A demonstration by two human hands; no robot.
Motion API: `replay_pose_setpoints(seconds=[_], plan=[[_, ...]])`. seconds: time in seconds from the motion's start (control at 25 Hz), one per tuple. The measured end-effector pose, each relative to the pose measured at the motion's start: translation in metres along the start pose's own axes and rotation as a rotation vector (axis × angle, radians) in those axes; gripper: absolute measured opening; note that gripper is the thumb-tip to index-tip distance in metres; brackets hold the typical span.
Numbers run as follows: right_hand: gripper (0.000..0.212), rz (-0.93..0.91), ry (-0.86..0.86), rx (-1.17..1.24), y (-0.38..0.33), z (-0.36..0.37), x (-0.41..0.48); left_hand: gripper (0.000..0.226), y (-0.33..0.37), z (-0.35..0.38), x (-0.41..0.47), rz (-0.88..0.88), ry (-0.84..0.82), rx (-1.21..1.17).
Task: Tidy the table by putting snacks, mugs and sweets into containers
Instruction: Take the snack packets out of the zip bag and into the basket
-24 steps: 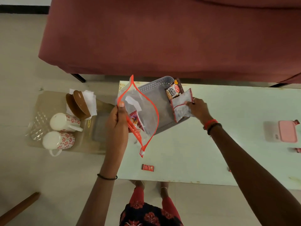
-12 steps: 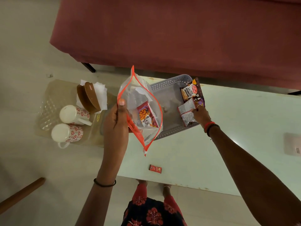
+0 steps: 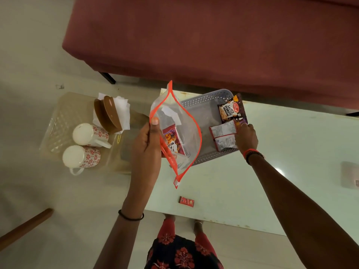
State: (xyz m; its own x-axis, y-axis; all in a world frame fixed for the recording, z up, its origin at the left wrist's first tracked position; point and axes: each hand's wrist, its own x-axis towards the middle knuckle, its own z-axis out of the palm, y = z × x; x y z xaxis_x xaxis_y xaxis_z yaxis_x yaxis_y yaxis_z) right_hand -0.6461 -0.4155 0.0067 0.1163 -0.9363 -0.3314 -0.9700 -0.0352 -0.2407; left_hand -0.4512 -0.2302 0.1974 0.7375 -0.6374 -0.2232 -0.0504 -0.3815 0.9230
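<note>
My left hand [image 3: 146,144] grips the rim of a clear zip bag with an orange edge [image 3: 180,121], held open above the table's left end. A red snack packet [image 3: 173,141] lies inside the bag. My right hand [image 3: 246,137] rests on a silver-and-red snack packet [image 3: 223,135] in the grey perforated basket [image 3: 202,104]. A salted peanuts packet [image 3: 230,110] leans in the basket's far right corner. One small red sweet [image 3: 186,201] lies on the table near the front edge. Two white mugs with red flowers [image 3: 88,145] lie in a clear tray [image 3: 60,121] on the floor to the left.
A pale green table [image 3: 272,152] runs to the right. The clear tray also holds brown lids and white tissue [image 3: 113,113]. A maroon sofa [image 3: 213,39] stands behind the table. A pale flat object [image 3: 350,174] lies at the table's right edge. A wooden stick [image 3: 23,228] lies lower left.
My right hand has lowered the silver-and-red packet from above the basket down into it. The bag has stayed in my left hand, and the camera has shifted slightly left.
</note>
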Motion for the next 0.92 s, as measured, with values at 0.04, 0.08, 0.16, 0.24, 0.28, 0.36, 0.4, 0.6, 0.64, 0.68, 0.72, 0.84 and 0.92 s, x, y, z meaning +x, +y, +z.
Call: replay_pose_setpoints(seconds=[0.04,0.08,0.16,0.24,0.28,0.36,0.4,0.6,0.64,0.68,0.72,0.84,0.92], plan=[[0.023,-0.009,-0.007,0.004,0.001,-0.002,0.001,0.032,0.000,0.000,-0.002,-0.004,-0.005,0.002],[0.024,-0.011,-0.017,0.013,0.001,-0.005,0.000,0.033,0.000,0.001,-0.004,-0.006,-0.011,0.002],[0.030,0.003,-0.022,0.054,0.000,-0.014,-0.004,0.036,0.000,0.001,-0.008,-0.001,-0.018,0.008],[0.034,0.024,0.002,0.148,-0.006,-0.030,-0.011,0.040,0.001,0.002,-0.013,0.005,-0.023,0.016],[0.032,0.027,0.023,0.216,-0.013,-0.044,-0.017,0.040,0.002,0.003,-0.017,0.008,-0.026,0.013],[0.021,0.009,0.070,0.395,-0.032,-0.090,-0.041,0.034,0.003,0.005,-0.024,0.013,-0.044,0.011],[0.015,-0.013,0.113,0.503,-0.041,-0.118,-0.060,0.027,0.005,0.007,-0.028,0.018,-0.064,0.013],[0.021,-0.278,-0.208,0.949,-0.063,-0.217,-0.166,0.030,0.015,0.026,-0.054,0.060,-0.112,0.058],[0.022,-0.297,-0.377,0.873,-0.066,-0.216,-0.176,0.030,0.016,0.031,-0.060,0.054,-0.111,0.069],[0.024,-0.331,-0.484,0.677,-0.070,-0.209,-0.180,0.029,0.018,0.037,-0.065,0.049,-0.116,0.082],[0.027,-0.364,-0.524,0.459,-0.074,-0.199,-0.179,0.027,0.019,0.044,-0.071,0.052,-0.131,0.092],[0.025,-0.416,-0.590,0.126,-0.087,-0.160,-0.161,0.043,0.025,0.060,-0.090,0.088,-0.169,0.105],[0.020,-0.393,-0.621,-0.016,-0.088,-0.137,-0.147,0.054,0.029,0.068,-0.101,0.108,-0.168,0.103]])
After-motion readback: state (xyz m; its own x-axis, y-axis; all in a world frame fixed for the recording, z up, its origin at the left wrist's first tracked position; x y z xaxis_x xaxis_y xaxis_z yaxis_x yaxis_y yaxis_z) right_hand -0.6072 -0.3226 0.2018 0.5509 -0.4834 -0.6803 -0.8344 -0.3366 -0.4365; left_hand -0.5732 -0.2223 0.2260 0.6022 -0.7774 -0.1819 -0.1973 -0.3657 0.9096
